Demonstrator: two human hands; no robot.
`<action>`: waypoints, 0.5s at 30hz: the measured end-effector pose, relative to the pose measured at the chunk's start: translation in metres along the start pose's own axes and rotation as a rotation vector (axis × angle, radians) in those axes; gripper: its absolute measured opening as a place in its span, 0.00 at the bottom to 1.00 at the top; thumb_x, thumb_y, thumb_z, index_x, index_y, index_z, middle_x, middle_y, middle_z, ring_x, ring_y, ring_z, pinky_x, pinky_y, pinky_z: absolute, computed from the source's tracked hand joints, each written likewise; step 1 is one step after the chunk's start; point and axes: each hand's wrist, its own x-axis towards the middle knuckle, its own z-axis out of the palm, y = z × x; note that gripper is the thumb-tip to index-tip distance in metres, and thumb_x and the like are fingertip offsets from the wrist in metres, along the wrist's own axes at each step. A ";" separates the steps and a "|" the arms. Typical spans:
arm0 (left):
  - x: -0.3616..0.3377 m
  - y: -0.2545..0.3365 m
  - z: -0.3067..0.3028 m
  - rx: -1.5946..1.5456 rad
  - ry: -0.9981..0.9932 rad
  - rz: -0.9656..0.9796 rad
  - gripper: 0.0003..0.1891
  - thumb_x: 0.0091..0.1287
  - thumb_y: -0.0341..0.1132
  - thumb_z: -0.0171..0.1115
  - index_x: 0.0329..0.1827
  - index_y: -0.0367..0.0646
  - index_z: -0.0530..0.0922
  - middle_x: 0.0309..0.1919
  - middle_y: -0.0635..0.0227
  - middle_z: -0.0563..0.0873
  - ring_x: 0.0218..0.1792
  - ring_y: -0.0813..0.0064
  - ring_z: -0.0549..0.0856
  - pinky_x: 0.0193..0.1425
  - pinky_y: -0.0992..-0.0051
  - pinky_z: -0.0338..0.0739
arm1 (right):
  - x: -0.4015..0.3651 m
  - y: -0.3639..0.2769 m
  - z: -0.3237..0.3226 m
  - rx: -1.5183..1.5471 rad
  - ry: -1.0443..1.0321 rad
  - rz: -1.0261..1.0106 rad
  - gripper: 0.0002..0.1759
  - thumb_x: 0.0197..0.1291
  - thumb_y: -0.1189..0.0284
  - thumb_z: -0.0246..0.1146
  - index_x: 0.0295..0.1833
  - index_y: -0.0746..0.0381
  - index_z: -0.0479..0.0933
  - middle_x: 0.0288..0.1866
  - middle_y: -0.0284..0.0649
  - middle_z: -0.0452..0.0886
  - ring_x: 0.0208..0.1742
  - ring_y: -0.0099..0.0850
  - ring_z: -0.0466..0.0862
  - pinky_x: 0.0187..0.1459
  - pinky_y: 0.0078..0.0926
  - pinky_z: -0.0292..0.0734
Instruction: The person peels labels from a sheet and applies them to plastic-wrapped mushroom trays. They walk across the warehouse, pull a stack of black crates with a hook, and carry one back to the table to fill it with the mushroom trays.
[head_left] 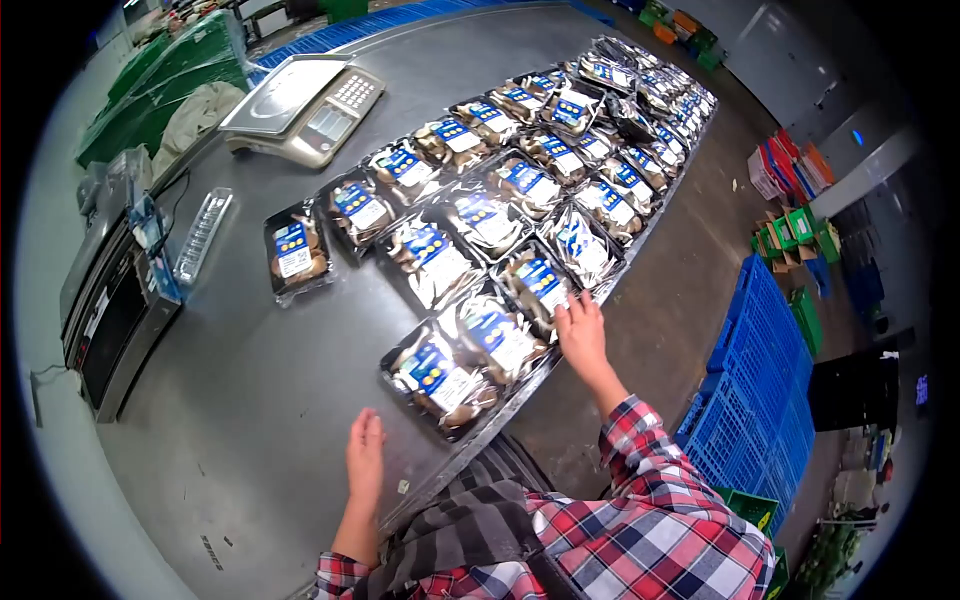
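Note:
Rows of black trays wrapped in clear film, with blue and white labels and what look like mushrooms inside, cover the right side of the metal table [270,410]. My right hand [583,338] has its fingers stretched out at the near edge of one wrapped tray [535,285]; it seems to touch it without gripping. My left hand [365,462] is open and holds nothing, just left of the nearest wrapped tray [435,378]. A single wrapped tray [297,250] lies slightly apart at the left end of the far row.
A weighing scale [305,110] stands at the back left. A clear plastic strip-like tray [203,235] lies beside a dark machine [125,320] at the left edge. Blue plastic pallets [755,370] and green crates [795,230] are on the floor to the right.

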 end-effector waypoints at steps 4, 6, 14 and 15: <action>0.007 0.016 -0.012 0.003 0.025 -0.259 0.29 0.66 0.49 0.54 0.63 0.38 0.64 0.54 0.65 0.72 0.52 0.79 0.71 0.49 0.79 0.69 | -0.034 -0.041 -0.033 0.122 -0.243 -0.066 0.21 0.61 0.59 0.52 0.50 0.64 0.75 0.52 0.55 0.73 0.53 0.52 0.72 0.55 0.41 0.66; 0.017 0.016 -0.021 0.018 0.103 -0.137 0.21 0.63 0.46 0.58 0.49 0.38 0.69 0.41 0.68 0.74 0.42 0.83 0.71 0.43 0.83 0.67 | -0.024 -0.045 -0.062 0.317 -0.471 0.092 0.19 0.58 0.59 0.55 0.47 0.61 0.77 0.40 0.52 0.79 0.43 0.47 0.78 0.46 0.39 0.73; 0.027 0.008 -0.023 -0.045 0.194 -0.013 0.16 0.57 0.35 0.67 0.34 0.41 0.65 0.29 0.72 0.74 0.32 0.85 0.72 0.34 0.81 0.69 | 0.138 0.077 -0.029 -0.040 -0.196 0.360 0.32 0.50 0.51 0.61 0.47 0.70 0.75 0.39 0.53 0.80 0.40 0.45 0.80 0.44 0.34 0.73; 0.023 0.010 -0.020 -0.126 0.172 -0.081 0.16 0.57 0.35 0.67 0.35 0.41 0.65 0.31 0.70 0.76 0.34 0.85 0.74 0.36 0.81 0.70 | 0.141 0.061 -0.040 0.051 -0.297 0.418 0.34 0.47 0.47 0.63 0.45 0.70 0.76 0.37 0.52 0.81 0.39 0.43 0.80 0.43 0.33 0.73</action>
